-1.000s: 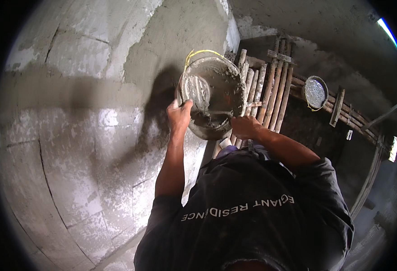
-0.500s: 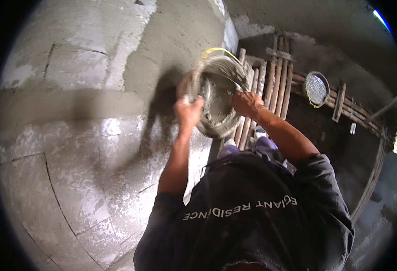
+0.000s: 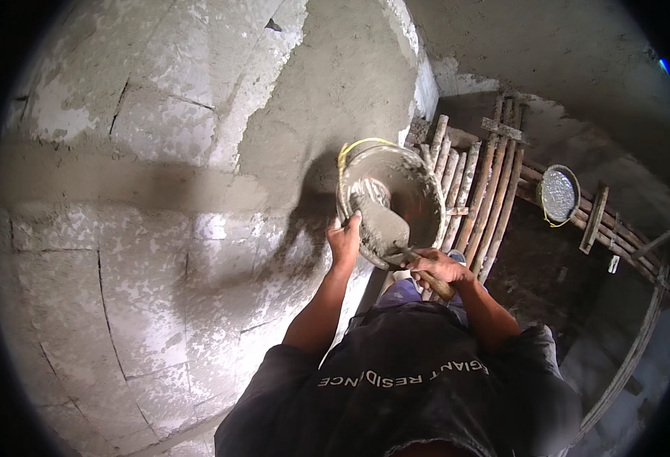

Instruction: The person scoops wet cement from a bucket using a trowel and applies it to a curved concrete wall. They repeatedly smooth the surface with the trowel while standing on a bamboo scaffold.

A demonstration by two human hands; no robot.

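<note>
In front of me a mortar-caked bucket [image 3: 429, 174] with a yellow handle is tipped so that I look into its mouth. Wet grey mortar coats its inside. My left hand [image 3: 343, 242] grips the bucket's rim on the near left, thumb up at the edge. In my right hand [image 3: 440, 268] is the wooden handle of a trowel [image 3: 383, 226], held at the near right of the rim. The trowel's flat blade, smeared with mortar, lies across the bucket's opening. Part of the right fingers is hidden under the hand.
A block wall [image 3: 141, 293] rises at my left, partly covered by fresh plaster [image 3: 335, 84]. Wooden poles [image 3: 495, 194] form a platform beneath and beyond the bucket. A second bucket [image 3: 559, 194] with shiny grey contents stands farther right on more poles. A dark drop lies below them.
My right hand has drawn back toward me, and the trowel blade now shows over the bucket's mouth. The left hand stays at the bucket's left side. The whole view has shifted.
</note>
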